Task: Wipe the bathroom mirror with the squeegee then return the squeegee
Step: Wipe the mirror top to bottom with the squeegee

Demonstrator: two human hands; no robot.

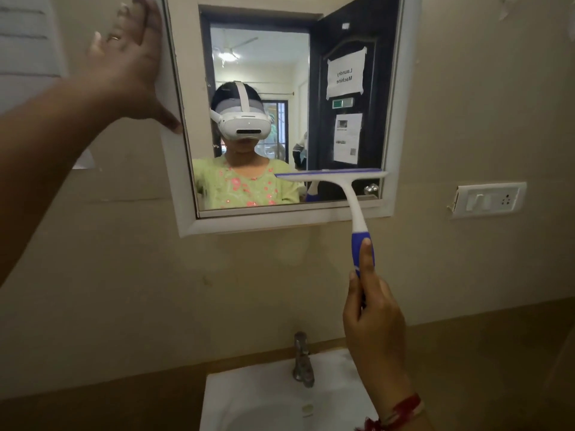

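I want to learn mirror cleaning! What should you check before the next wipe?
1. Right hand grips the squeegee by its blue handle: ok.
2. Blade sits level across the lower right of the mirror: ok.
3. Blade pressed to the glass along its whole length: cannot tell.
4. Left hand steadies the left side of the frame: ok.
5. Glass left to wipe below the blade: ok, a strip remains.
6. Glass free of streaks: cannot tell.
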